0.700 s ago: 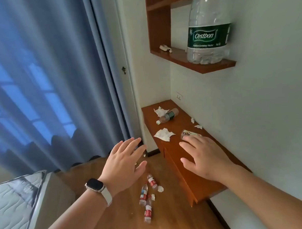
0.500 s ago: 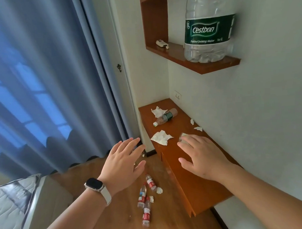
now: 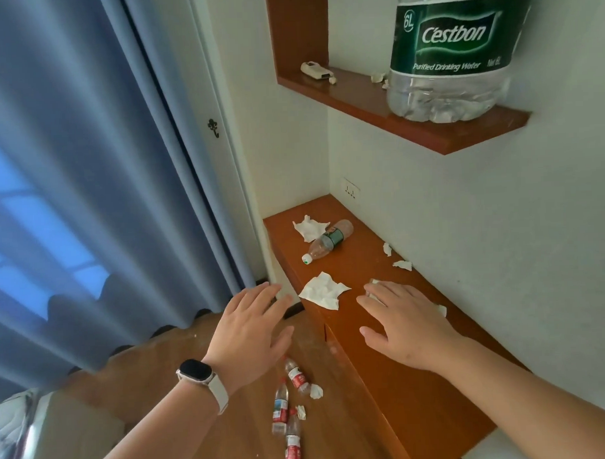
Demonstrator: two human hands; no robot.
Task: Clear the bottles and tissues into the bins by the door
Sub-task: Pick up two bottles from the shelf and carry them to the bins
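**Both hands spread over a littered wooden worktop**

At the far left a blue pleated curtain [image 3: 69, 168] is seen hanging before a window. The left hand [image 3: 249, 330], worn with a dark-faced watch on a pale strap [image 3: 200, 377], is held above the brown wooden floor [image 3: 182, 364] with its grip wide and nothing in it. Below it, three small clear plastic bottles with red labels [image 3: 283, 408] are seen lying on the floor, with small white tissue scraps [image 3: 315, 391] just beside them.

On the long orange-brown wooden worktop [image 3: 420, 397], a crumpled white tissue [image 3: 325, 290] lies near the front edge. Farther back, a second crumpled tissue [image 3: 308, 228] touches a clear plastic bottle with a green label and white cap [image 3: 327, 241], laid on its side. The right hand [image 3: 405, 323] is laid flat with fingers spread over a white scrap, most of which is hidden; no closed grasp can be made out. Two small torn tissue pieces [image 3: 396, 258] lie by the wall.

On the wooden wall shelf [image 3: 445, 138] above, a large clear water jug with a green label [image 3: 452, 49] stands upright.
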